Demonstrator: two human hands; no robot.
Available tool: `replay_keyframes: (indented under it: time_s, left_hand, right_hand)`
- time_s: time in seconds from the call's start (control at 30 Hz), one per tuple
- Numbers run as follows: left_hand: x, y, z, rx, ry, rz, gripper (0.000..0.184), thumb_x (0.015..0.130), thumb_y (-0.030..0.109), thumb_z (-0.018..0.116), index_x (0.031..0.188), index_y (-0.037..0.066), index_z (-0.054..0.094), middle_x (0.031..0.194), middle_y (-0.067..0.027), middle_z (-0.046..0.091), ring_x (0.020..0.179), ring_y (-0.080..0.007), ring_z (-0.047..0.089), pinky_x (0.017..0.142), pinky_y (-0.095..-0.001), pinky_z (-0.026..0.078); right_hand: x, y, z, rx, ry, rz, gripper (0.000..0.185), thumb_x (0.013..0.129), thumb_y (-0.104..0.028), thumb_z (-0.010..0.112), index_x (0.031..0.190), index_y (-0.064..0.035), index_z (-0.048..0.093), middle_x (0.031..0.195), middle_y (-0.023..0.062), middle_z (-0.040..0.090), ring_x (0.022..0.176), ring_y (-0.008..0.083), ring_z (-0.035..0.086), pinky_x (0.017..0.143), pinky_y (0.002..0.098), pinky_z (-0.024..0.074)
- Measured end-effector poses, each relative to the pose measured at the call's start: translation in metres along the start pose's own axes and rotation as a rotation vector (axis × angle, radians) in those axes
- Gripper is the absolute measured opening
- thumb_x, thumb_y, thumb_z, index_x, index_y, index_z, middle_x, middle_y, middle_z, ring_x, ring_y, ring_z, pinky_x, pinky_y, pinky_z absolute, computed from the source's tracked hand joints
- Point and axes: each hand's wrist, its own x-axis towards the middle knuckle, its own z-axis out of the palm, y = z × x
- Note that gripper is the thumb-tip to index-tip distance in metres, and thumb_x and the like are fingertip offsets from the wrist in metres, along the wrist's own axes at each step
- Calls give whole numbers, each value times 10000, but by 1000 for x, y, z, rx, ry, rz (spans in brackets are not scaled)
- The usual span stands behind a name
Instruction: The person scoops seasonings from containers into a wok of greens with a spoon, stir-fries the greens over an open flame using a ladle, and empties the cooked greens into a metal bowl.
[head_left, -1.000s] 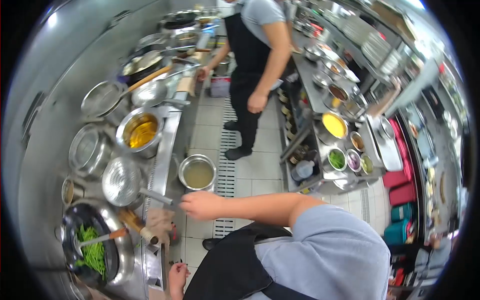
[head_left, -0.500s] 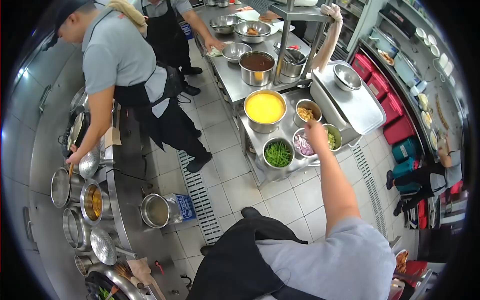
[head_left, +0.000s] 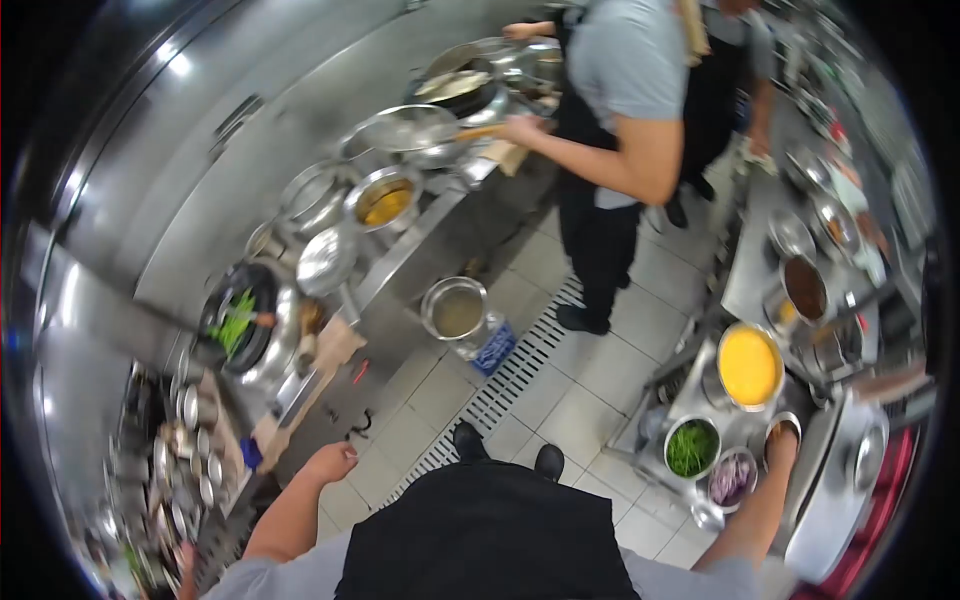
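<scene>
two hands matter: the left hand, out of view half a second ago, now hangs loosely curled at lower left, nothing plain in it. the right hand has dipped into the small bowl of brown bits at lower right; its fingers are hidden, so i cannot tell its grip. work now seems centred there, beside the chopped onion and cut greens. farther off, the turned view shows more of the wok at left.
</scene>
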Motion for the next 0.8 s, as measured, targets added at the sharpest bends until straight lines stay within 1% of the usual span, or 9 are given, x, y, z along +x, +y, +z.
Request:
replay_keyframes:
  time_s: [0.03,0.2,0.27,0.33,0.4,0.43,0.57,0.7,0.8]
  left_hand:
    - [-9,-5,9,48,-45,18,341,819,306,585,1051,64,650,1007,-185,667,985,-345,625,871,-423,488]
    - [-41,-41,68,110,-244,-46,334,834,307,574,1059,70,646,1026,-175,666,993,-329,627,863,-408,485]
    - [-40,-58,89,87,-316,-92,339,831,300,555,1072,81,648,1046,-175,662,1016,-336,617,877,-416,481]
    - [-42,-60,90,64,-385,-127,346,827,293,536,1086,92,649,1067,-175,658,1039,-344,607,891,-423,476]
    - [-42,-42,74,51,-400,-193,348,838,281,517,1090,78,647,1076,-185,654,1044,-339,607,897,-424,474]
    - [-41,-41,73,25,-397,-209,348,838,281,517,1090,78,647,1076,-185,654,1044,-339,607,897,-424,474]
    - [-37,-36,67,-147,-179,-122,334,849,251,491,1066,56,652,1059,-196,655,1023,-341,614,884,-426,479]
    - [-27,-53,78,-296,-301,-130,338,847,257,478,1022,38,665,1069,-201,651,1013,-351,612,878,-435,479]
    - [-11,-98,132,-265,-256,-76,359,839,259,461,1025,31,666,1033,-208,660,988,-358,622,867,-445,483]
  right_hand:
    - [-29,-40,-41,400,106,165,234,821,-140,615,1032,-39,623,962,254,648,888,429,611,769,490,486]
    - [-2,20,-1,434,185,15,316,854,-253,578,1016,11,641,848,286,649,795,438,622,702,480,490]
    - [9,31,-2,80,79,84,350,862,-248,549,962,80,623,831,301,641,772,442,625,690,477,491]
    - [42,82,37,231,239,80,348,843,-226,570,920,112,606,812,255,663,717,400,641,624,480,503]
    - [46,77,41,1187,145,396,250,793,-219,599,909,2,600,701,87,620,527,202,573,447,328,468]
    - [35,71,23,1364,59,491,270,802,-242,555,894,9,589,723,113,615,565,229,569,487,348,467]
    - [-35,-3,-75,1638,-290,528,411,841,-337,379,836,39,545,811,217,595,714,339,552,649,430,460]
    - [-61,-117,-131,1616,-481,307,263,844,-276,463,805,-29,544,729,112,553,608,236,513,528,366,407]
    - [-77,-248,-122,1536,-861,28,164,846,-231,526,783,-80,543,667,33,521,528,159,483,437,318,367]
